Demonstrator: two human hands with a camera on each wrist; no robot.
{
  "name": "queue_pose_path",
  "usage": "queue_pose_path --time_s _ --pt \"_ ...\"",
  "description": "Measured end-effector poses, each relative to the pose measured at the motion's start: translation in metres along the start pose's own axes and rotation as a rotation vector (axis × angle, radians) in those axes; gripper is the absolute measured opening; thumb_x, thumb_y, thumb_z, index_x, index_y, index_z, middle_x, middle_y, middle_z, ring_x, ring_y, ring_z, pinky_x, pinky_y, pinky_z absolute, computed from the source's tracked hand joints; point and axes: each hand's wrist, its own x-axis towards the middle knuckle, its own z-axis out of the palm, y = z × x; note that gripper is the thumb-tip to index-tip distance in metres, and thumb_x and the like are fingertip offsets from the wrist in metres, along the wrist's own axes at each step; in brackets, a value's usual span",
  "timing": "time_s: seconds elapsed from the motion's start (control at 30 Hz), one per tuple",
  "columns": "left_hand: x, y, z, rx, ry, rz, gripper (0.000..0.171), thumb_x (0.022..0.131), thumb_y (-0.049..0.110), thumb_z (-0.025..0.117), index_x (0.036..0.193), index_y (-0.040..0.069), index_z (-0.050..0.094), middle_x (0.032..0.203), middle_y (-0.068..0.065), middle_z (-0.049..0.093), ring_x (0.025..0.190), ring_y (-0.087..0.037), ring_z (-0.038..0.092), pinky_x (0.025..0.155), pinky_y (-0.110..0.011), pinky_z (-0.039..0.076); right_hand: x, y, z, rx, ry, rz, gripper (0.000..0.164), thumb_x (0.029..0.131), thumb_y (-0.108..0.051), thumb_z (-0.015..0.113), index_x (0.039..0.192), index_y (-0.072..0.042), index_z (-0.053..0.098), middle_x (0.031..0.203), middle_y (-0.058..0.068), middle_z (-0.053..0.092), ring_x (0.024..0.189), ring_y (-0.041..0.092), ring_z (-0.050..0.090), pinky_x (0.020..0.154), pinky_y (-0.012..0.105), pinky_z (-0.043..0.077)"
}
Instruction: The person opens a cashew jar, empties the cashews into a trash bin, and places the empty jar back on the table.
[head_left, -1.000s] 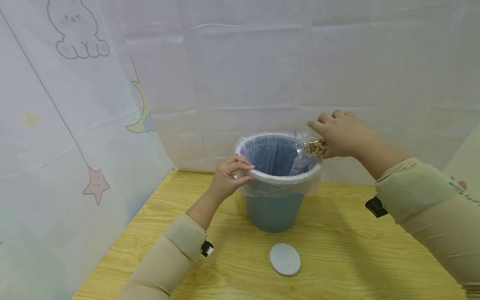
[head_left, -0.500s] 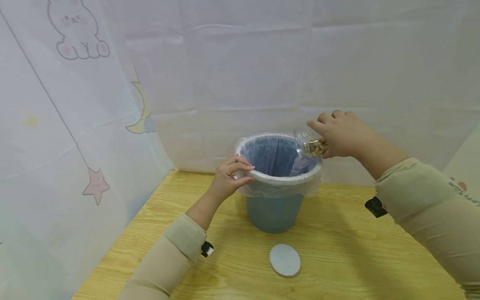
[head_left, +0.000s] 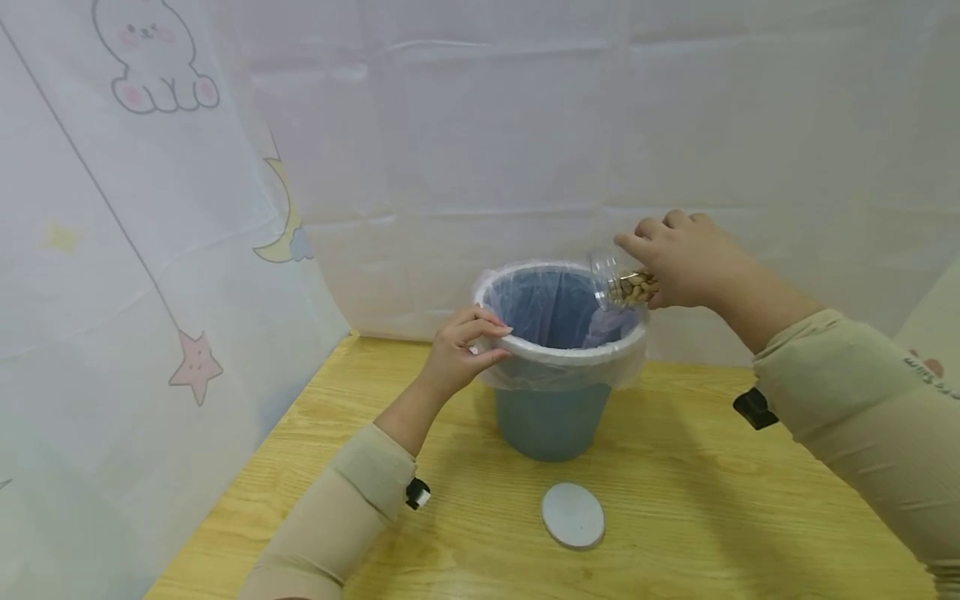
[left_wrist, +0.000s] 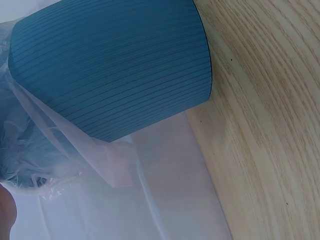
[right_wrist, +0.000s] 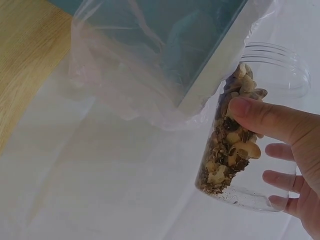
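Observation:
My right hand (head_left: 686,258) grips a clear jar (right_wrist: 250,195) lying tilted over the right side of the rim, its open mouth toward the inside of the bin. Brown and tan nut-like pieces and crumbs (right_wrist: 232,140) lie along the jar's lower wall. The blue-grey trash bin (head_left: 551,417) stands upright, with a thin translucent bag (right_wrist: 115,90) folded over its white rim (head_left: 577,357). On the left side of that rim, my left hand (head_left: 457,350) pinches the edge and bag between thumb and fingers. Only a sliver of that hand shows in the left wrist view.
A round whitish lid (head_left: 573,516) lies flat on the wood-grain table (head_left: 675,500), in front of the bin. Pale sheeting (head_left: 480,150) with cartoon prints hangs behind and to the left. A small black device (head_left: 755,408) is strapped at the right wrist.
The head view has shifted slightly. The right hand and jar sit a touch higher against the rim, while the left hand keeps its hold on the bin.

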Motion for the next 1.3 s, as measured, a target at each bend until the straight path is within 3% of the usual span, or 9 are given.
queue_pose_path --time_s 0.2,0.43,0.7,1.3 --pt "0.001 0.004 0.000 -0.007 0.005 0.004 0.029 0.064 -0.005 0.078 0.091 0.000 0.069 0.092 -0.011 0.059 0.088 -0.023 0.055 0.077 -0.029 0.049 0.000 -0.001 0.000 -0.009 0.014 -0.009 0.094 0.062 -0.037 0.083 0.136 -0.006 0.035 0.122 0.022 0.045 0.106 0.048 0.042 0.083 0.060 0.038" --pt "0.010 0.025 -0.003 -0.014 0.008 0.024 0.027 0.061 -0.013 0.076 0.086 -0.008 0.067 0.087 -0.017 0.057 0.084 -0.028 0.055 0.076 -0.028 0.049 0.001 -0.001 0.000 -0.027 0.018 -0.025 0.094 0.062 -0.037 0.083 0.136 -0.007 0.035 0.122 0.023 0.045 0.106 0.049 0.042 0.083 0.062 0.037" --pt "0.000 0.001 0.002 -0.024 0.006 0.001 0.029 0.064 -0.004 0.078 0.091 -0.001 0.069 0.092 -0.010 0.059 0.089 -0.022 0.055 0.078 -0.029 0.049 0.000 -0.002 0.002 -0.045 0.034 -0.055 0.092 0.062 -0.038 0.083 0.136 -0.007 0.035 0.123 0.023 0.045 0.107 0.049 0.042 0.086 0.061 0.037" --pt "0.001 0.001 0.003 -0.029 0.008 0.011 0.027 0.066 -0.003 0.077 0.092 0.000 0.070 0.092 -0.009 0.059 0.088 -0.021 0.055 0.076 -0.029 0.050 0.001 -0.001 0.004 -0.050 0.060 -0.077 0.094 0.060 -0.033 0.085 0.136 -0.008 0.037 0.125 0.022 0.045 0.110 0.047 0.041 0.091 0.060 0.033"
